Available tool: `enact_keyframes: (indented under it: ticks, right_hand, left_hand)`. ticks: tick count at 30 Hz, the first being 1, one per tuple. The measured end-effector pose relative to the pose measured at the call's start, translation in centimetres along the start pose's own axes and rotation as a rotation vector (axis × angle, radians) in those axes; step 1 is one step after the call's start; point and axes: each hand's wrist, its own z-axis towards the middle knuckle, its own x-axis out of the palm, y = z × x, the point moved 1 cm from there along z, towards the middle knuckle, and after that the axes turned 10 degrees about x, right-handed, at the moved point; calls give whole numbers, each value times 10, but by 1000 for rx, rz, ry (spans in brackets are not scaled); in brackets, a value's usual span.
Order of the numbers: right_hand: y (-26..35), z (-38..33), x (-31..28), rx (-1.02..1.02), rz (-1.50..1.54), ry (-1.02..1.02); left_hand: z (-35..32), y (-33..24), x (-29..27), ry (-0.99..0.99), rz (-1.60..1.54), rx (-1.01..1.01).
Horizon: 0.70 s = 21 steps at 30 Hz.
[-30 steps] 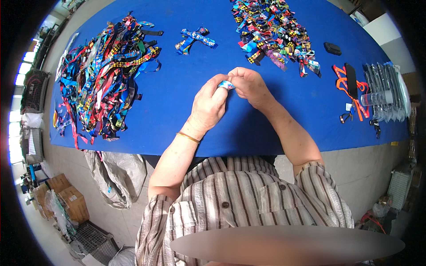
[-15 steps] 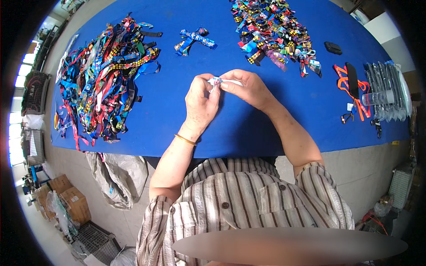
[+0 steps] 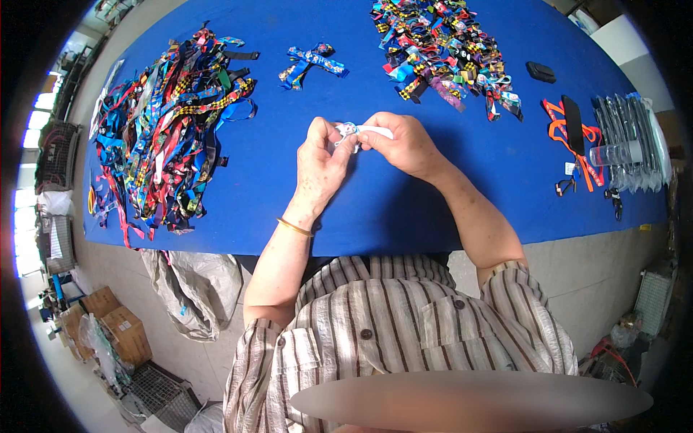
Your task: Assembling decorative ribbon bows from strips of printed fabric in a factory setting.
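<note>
From my remote station, far left on the blue table [image 3: 238, 187] I see a large heap of patterned straps [image 3: 162, 126], its near edge trailing over the table's left side. Beyond the hands lies a single made-up ribbon bow [image 3: 312, 61].

At centre, the left hand [image 3: 323, 164] is closed in a narrow pinch on one end of a small white-and-patterned ribbon piece [image 3: 359, 131]; a thin bangle [image 3: 294, 227] sits on that wrist. The right hand [image 3: 404, 144] is closed on the other end. The piece is held just above the table, between the two hands.

Change noted: a second ago the hands were pressed together over the piece; they have since drawn slightly apart, and a white length now shows between them. I judge this to mean the piece is being pulled out or tightened.

Far right of centre is a second pile of finished bows [image 3: 444, 47]. Further right: a small black case [image 3: 540, 71], orange lanyards [image 3: 570, 133], a stack of clear plastic bags [image 3: 628, 148].

Hidden: the fingertips cover the piece's ends, so its fold or knot cannot be made out.
</note>
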Motion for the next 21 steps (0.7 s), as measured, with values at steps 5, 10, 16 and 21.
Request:
enact_keyframes:
  ticks: [5, 10, 16, 21]
  right_hand:
    - [2, -1, -1, 8, -79, -26]
    - [-3, 1, 0, -6, -79, -2]
    - [-7, 3, 0, -17, 1, 49]
    - [-5, 1, 3, -9, -28, 69]
  left_hand:
    - [2, -7, -2, 37, -52, -70]
    - [6, -12, -5, 71, -257, -147]
    - [8, -15, -9, 139, -312, -154]
    - [6, -10, -6, 71, -25, 22]
